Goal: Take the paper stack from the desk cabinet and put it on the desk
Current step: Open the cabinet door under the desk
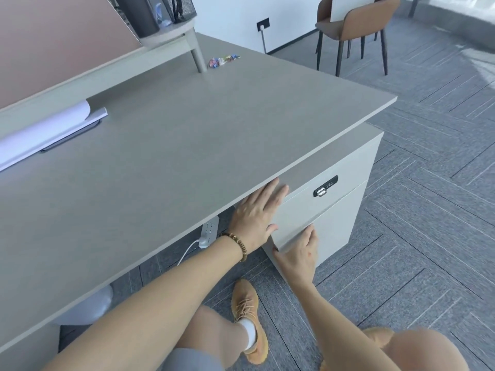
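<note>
A white desk cabinet (345,210) stands under the right end of the grey desk (166,145). Its top drawer front (302,207) carries a black combination lock (325,186). My left hand (257,212) lies flat, fingers spread, on the left part of that drawer front. My right hand (297,253) hooks its fingers under the drawer's lower edge, thumb at the corner. No paper stack from the cabinet is visible; the cabinet's inside is hidden.
A white sheet on a clipboard (45,132) leans at the desk's back left. Wrapped candies (223,61) lie near a shelf leg. A power strip (209,232) hangs under the desk. A brown chair (353,28) stands beyond. My orange shoe (247,317) is on the carpet.
</note>
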`<action>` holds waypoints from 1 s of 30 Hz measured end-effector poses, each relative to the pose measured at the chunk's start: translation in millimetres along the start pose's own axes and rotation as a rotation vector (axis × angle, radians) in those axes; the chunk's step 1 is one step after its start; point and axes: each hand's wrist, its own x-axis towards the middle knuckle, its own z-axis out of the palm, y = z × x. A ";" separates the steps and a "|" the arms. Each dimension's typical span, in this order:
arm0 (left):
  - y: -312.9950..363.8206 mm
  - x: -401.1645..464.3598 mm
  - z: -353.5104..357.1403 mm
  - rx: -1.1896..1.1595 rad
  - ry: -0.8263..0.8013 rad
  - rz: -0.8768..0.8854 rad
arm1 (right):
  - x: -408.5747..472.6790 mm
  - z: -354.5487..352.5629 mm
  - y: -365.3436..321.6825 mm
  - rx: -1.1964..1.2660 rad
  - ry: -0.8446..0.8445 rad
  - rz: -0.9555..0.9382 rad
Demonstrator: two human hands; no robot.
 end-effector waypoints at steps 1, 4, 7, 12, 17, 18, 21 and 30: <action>1.6 -1.0 -3.1 0.012 -0.007 -0.003 | -3.1 -2.9 1.4 -0.009 -0.003 -0.005; 9.5 -4.9 -10.8 0.058 -0.005 -0.007 | -12.7 -15.4 9.9 -0.038 -0.017 -0.040; 28.6 -10.2 -14.3 0.091 -0.014 -0.084 | -25.9 -40.4 27.1 -0.043 -0.086 -0.094; 59.3 -15.3 -19.0 0.109 -0.074 -0.227 | -43.3 -91.8 60.7 -0.163 -0.167 -0.153; 66.2 -17.6 -27.2 0.124 -0.123 -0.253 | -44.3 -142.6 92.3 -0.313 -0.182 -0.153; 67.1 -16.8 -29.3 0.122 -0.139 -0.256 | -43.2 -152.2 98.3 -0.320 -0.189 -0.137; 72.7 -16.4 -34.9 0.105 -0.160 -0.270 | -37.0 -188.6 119.2 -0.292 -0.215 -0.030; 79.5 -13.5 -19.8 0.080 -0.032 -0.330 | 13.5 -260.4 162.6 -0.514 -0.019 0.232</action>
